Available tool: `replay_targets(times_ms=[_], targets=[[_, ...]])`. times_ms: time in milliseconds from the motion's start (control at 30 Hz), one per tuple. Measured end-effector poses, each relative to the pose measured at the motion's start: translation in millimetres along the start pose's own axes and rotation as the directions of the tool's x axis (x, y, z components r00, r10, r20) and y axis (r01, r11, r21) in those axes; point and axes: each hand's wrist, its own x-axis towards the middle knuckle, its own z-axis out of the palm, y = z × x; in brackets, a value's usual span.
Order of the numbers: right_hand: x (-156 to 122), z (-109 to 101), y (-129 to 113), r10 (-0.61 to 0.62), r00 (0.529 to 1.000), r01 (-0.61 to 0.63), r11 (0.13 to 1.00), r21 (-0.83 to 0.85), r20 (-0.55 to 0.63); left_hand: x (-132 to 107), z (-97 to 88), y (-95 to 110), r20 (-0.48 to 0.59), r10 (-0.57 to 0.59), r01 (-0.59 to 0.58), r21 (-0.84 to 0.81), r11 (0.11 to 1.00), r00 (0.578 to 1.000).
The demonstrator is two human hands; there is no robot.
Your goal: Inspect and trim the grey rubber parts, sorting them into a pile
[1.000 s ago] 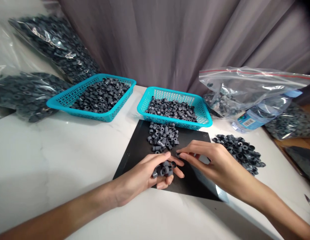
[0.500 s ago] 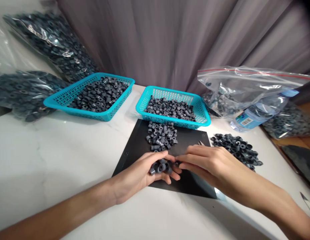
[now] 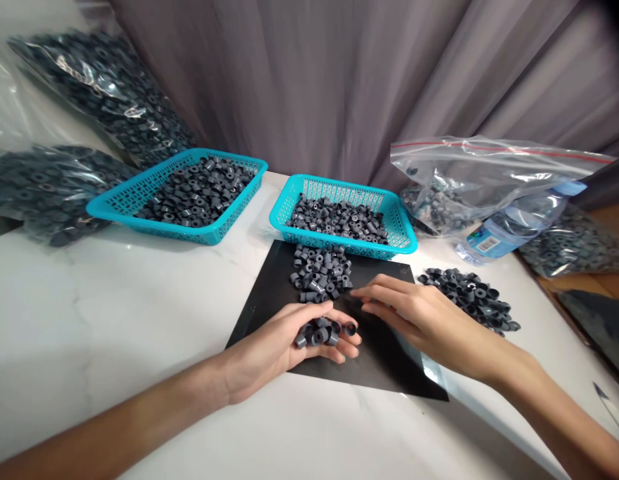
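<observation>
My left hand (image 3: 294, 337) is cupped, palm up, around several small dark grey cylindrical pieces (image 3: 319, 333) with holes through them. One piece (image 3: 350, 329) rests near its fingertips, with its hollow end facing me. My right hand (image 3: 404, 303) hovers to the right, its thumb and fingers slightly apart and nothing visible between them. Under both hands lies a black sheet (image 3: 389, 363). Just beyond my left hand, a pile of the same grey pieces (image 3: 322, 272) sits on the sheet. Another pile (image 3: 472, 299) lies on the table to the right, partly behind my right hand.
Two blue baskets (image 3: 214, 233) (image 3: 399, 248) of grey pieces stand at the back. Filled clear bags (image 3: 109, 100) lean at the left. A zip bag (image 3: 489, 173) and a water bottle (image 3: 509, 223) are at the right on the white table (image 3: 139, 313). A grey curtain (image 3: 289, 80) hangs behind.
My right hand has drawn away from my left fingertips, up toward the pile, and its fingers have parted. A piece now shows uncovered on my left fingers. The sheet's near right corner shifted slightly right.
</observation>
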Motion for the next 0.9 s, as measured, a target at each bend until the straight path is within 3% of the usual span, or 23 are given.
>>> replay_targets(times_ms=[367, 633, 767, 900], targets=[[2.8, 10.0, 2.4, -0.018, 0.993, -0.001, 0.986, 0.167, 0.113, -3.1, -3.9, 10.4, -0.001, 0.006, -0.006, 0.051, 0.999, 1.000], [3.5, 23.6, -4.4, -0.086, 0.995, 0.077, 0.983, 0.168, 0.048, -2.1, -16.5, 35.8, -0.209, 0.100, -0.122, -0.096, 0.988, 0.973], [3.0, 35.6, -10.0, -0.133, 0.991, 0.130, 0.988, 0.084, 0.024, 2.3, -22.3, 35.3, -0.201, 0.119, -0.133, -0.060, 0.989, 0.972], [3.2, 32.3, -9.3, -0.137, 0.990, 0.141, 0.980, 0.141, -0.038, -0.3, -19.1, 30.8, -0.150, 0.095, -0.092, 0.028, 0.995, 0.984]])
